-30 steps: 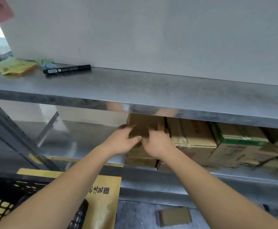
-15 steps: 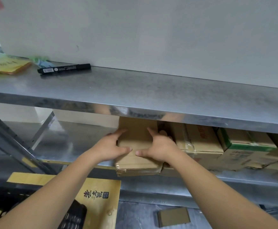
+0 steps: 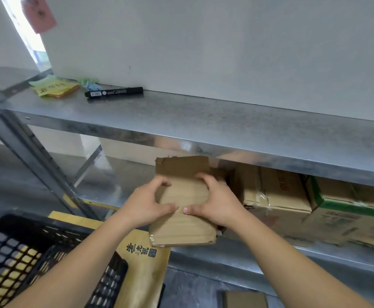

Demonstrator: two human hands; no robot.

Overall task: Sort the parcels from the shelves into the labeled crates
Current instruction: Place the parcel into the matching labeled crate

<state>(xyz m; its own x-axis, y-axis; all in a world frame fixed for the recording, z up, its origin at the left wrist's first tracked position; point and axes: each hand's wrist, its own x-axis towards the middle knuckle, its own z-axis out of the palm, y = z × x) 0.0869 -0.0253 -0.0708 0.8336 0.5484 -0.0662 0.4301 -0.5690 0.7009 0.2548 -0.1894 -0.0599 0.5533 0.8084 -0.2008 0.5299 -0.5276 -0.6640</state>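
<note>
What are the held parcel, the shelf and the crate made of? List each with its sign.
Parcel: brown cardboard, matte, frayed top edge.
Shelf: likely galvanised steel, dull mottled grey sheen.
Crate: probably black plastic, moulded lattice walls.

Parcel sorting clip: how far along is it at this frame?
Done: nothing visible in the black crate. In hand: both hands, left hand and right hand, grip one flat cardboard parcel drawn past the shelf edge. Left: several boxes on that shelf.

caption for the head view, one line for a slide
Both hands, left and right, grip a brown parcel at the lower shelf edge, black crate below left.
</note>
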